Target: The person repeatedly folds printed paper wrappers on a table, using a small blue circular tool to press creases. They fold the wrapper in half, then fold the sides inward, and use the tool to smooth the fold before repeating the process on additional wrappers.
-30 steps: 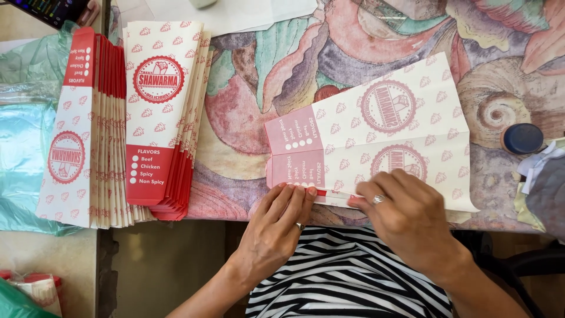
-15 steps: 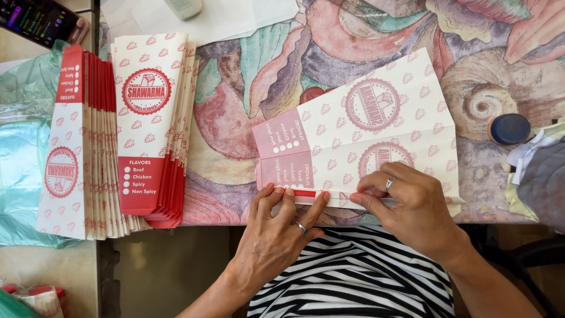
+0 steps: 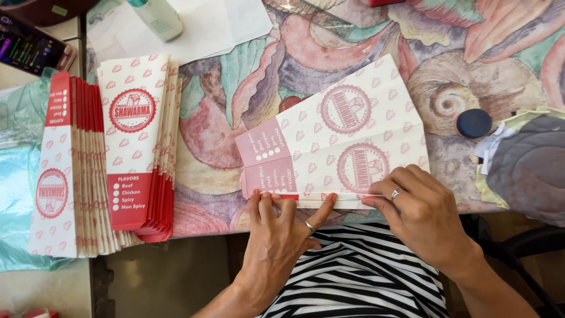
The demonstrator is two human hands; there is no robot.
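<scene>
at table edge [image 3: 206, 227]: both hands on box blank [image 3: 335, 138]

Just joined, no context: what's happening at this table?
A person in a striped top is working a flat printed paper sleeve at the near edge of a patterned tablecloth. The left hand and right hand press along its narrow folded flap. Two stacks of finished sleeves lie to the left. A phone, a bottle and a blue cap sit nearby.
</scene>
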